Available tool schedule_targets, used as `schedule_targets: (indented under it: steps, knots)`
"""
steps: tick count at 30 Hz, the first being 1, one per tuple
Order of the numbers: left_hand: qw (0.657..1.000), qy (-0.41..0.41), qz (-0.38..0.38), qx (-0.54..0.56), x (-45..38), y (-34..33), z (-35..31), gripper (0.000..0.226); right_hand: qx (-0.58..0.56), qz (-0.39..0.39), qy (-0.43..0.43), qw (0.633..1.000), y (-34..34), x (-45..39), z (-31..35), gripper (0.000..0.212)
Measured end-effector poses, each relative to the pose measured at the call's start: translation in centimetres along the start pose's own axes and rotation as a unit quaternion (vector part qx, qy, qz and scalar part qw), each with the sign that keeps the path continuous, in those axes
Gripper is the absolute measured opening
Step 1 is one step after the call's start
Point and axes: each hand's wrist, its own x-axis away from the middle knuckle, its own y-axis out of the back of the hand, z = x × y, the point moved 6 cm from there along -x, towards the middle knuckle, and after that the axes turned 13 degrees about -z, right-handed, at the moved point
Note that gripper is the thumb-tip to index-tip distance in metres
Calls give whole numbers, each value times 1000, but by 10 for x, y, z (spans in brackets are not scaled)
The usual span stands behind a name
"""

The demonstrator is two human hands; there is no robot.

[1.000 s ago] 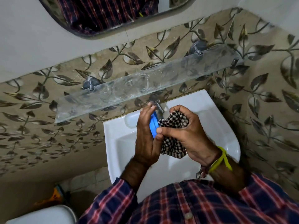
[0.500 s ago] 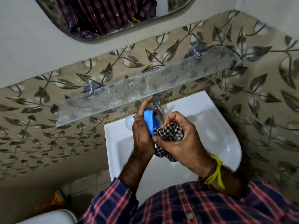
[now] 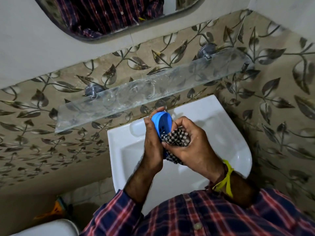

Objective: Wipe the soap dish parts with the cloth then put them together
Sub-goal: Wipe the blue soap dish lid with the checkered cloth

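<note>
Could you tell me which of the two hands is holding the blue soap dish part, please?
The left hand grips the blue soap dish part; the right hand, the one with the yellow wrist band, holds the checked cloth instead.

We look down on a white ceramic basin point(image 3: 230, 133) fixed against a leaf-patterned tiled wall point(image 3: 281, 108); a shallow moulded soap recess point(image 3: 136, 127) sits at its back left corner. Above it, a clear glass shelf point(image 3: 136, 97) rests on two metal brackets point(image 3: 92, 92), its surface streaked and smeared.
</note>
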Motion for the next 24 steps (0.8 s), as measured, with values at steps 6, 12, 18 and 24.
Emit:
schedule_targets:
  steps: [6, 12, 18, 24]
  knots:
    - [972, 184, -8, 147, -11, 9, 9, 80, -61, -79, -106, 989, 32, -20, -11, 37]
    - [920, 301, 58, 244, -3, 12, 28, 89, -267, -80, -322, 905, 64, -29, -46, 46]
    - [919, 320, 70, 218, 1, 4, 33, 72, -228, -101, -256, 934, 68, -28, -46, 18]
    - [939, 296, 59, 161, 4, 0, 27, 73, 21, -134, -17, 991, 53, -34, -11, 21]
